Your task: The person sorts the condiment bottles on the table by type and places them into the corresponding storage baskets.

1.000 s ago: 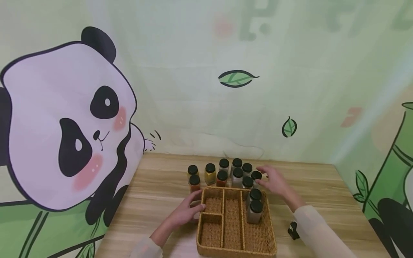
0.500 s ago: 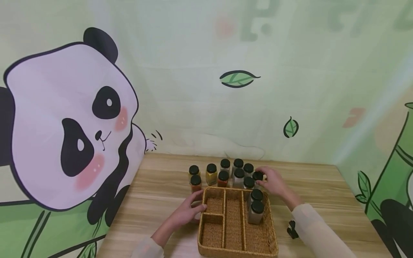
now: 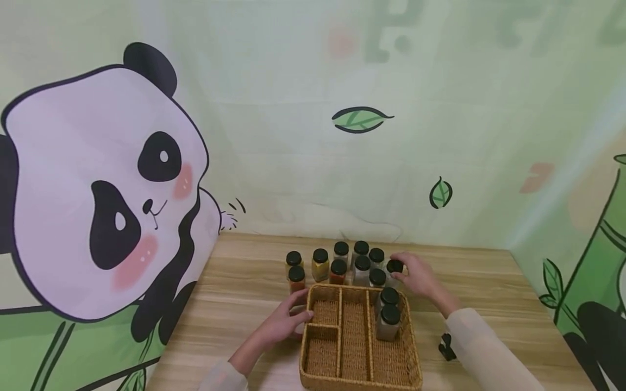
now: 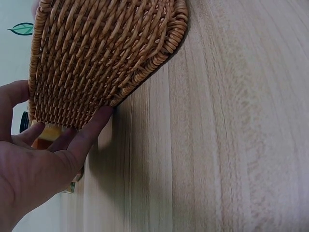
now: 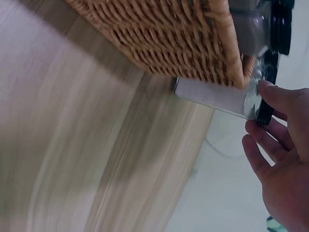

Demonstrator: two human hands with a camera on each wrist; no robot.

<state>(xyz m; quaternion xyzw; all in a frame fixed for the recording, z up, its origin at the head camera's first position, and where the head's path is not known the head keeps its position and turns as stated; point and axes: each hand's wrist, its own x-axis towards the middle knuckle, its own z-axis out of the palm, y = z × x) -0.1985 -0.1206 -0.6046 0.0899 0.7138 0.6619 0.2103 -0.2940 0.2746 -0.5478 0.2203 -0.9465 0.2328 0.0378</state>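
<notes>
My right hand [image 3: 418, 276] pinches a glass spice jar [image 5: 212, 95] near its black lid, thumb on one side and fingers on the other. The jar holds pale powder and stands upright behind the basket's back right corner. At the basket's back left corner, my left hand [image 3: 282, 321] grips the wicker basket [image 3: 338, 347], thumb at the rim and fingers along the outer wall. Two jars with greyish contents, the nearer one [image 3: 388, 321] in front of the other, stand in the basket's right compartment.
Behind the basket several black-lidded jars stand on the wooden table [image 3: 235, 271], among them a yellow jar [image 3: 320, 264] and a red-orange jar [image 3: 296, 278]. A small black object [image 3: 446, 347] lies by the right sleeve. A panda-print cloth [image 3: 293, 136] rises behind the table.
My right hand has closed its thumb and fingers on the jar's lid area and shifted it slightly right, away from the neighbouring jars. The left hand keeps its place on the basket.
</notes>
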